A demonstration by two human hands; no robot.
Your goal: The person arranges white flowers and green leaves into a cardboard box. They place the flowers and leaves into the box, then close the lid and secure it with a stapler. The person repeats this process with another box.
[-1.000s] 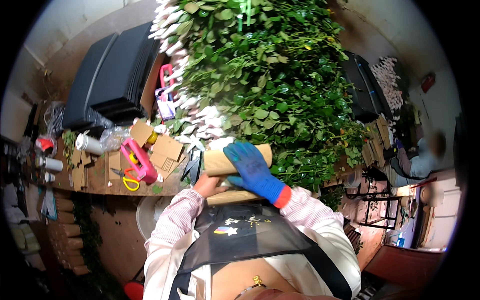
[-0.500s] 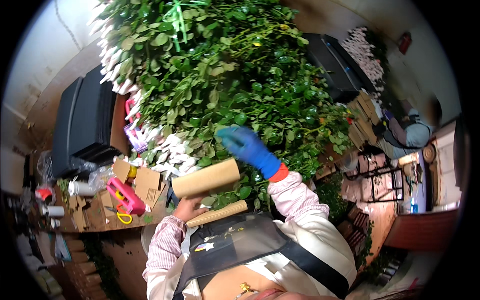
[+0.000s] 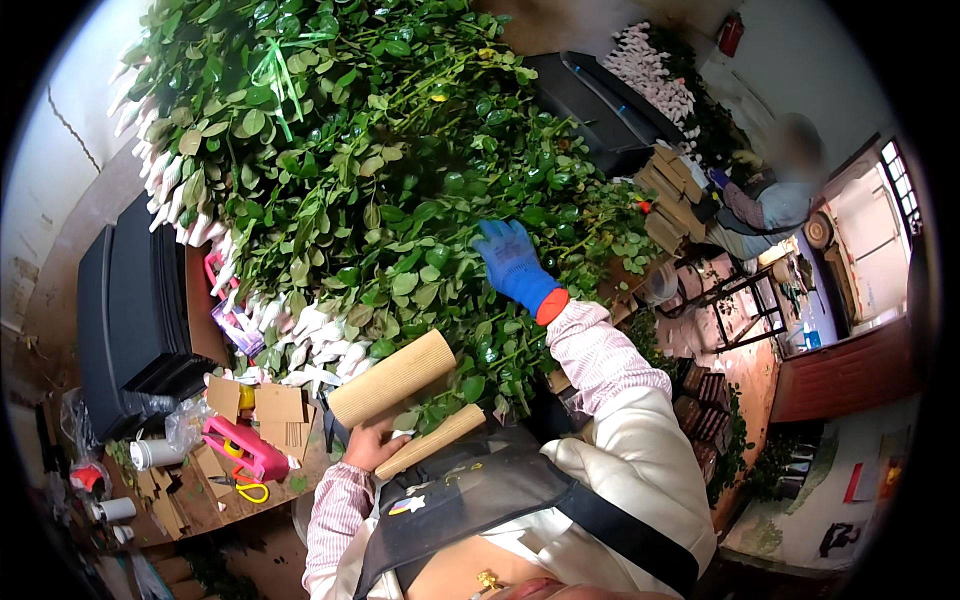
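My left hand point(image 3: 370, 447), bare, is closed at the left end of a curled tan corrugated cardboard sheet point(image 3: 392, 378); some of its fingers are hidden. Between the sheet's upper part and its lower flap lie green leaves point(image 3: 440, 410) and a small whitish tip. Farther out, my right hand point(image 3: 513, 265) wears a blue glove with a red cuff. Its fingers are spread over the large heap of leafy green stems point(image 3: 400, 220), and I see nothing gripped in it. White-wrapped flower heads point(image 3: 325, 340) line the heap's left side.
Left on the table are a pink tool point(image 3: 245, 448), yellow-handled scissors point(image 3: 250, 487), cardboard pieces point(image 3: 283, 405) and a white cup point(image 3: 155, 454). Black stacked sheets point(image 3: 150, 310) stand behind them. At far right another person point(image 3: 785, 205) works beside a black rack point(image 3: 735, 310).
The view has turned, so the scene sits tilted. My right hand has gone farther from the cardboard sheet, and its blurred fingers now show spread over the leaves. My left hand stays at the sheet.
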